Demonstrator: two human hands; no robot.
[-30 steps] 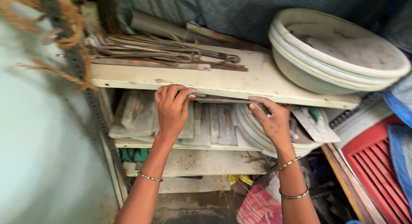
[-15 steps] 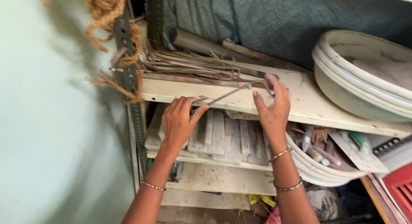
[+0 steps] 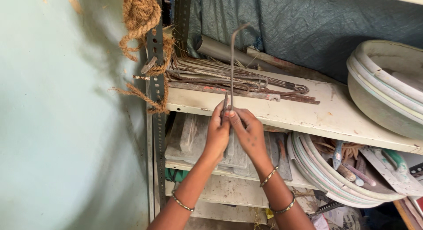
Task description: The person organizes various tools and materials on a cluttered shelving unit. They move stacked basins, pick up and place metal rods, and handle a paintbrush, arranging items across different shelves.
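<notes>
Pale green wall (image 3: 66, 137) is seen on the far left, with brown rope (image 3: 141, 18) hung on the shelf post (image 3: 155, 80) beside it. Next to the post, a white shelf (image 3: 308, 115) is seen, and a pile of rusty rods (image 3: 229, 80) is laid flat on it.

In the middle, a thin metal rod (image 3: 232, 62) is held upright in front of the shelf. Its long side is pointed straight up from the hands, and its top is bent over to the right like a hook. Its bottom end is gripped by both hands, which are pressed close together. The left hand (image 3: 218, 133) is closed on the rod from the left side, and the right hand (image 3: 249, 133) is closed on it from the right. Both are equally near, since both are touching it. Bangles are worn on both wrists.

Under the hands, grey flat tools (image 3: 189, 137) are stacked on a lower shelf. To the right, white bowls (image 3: 383, 84) are set on the top shelf, and more round bowls (image 3: 326, 172) with small tools inside are kept below.

Half a second ago the hands were apart and the rod was held slanted, low by the shelf edge. Now the hands are brought together and the rod is stood up tall.
</notes>
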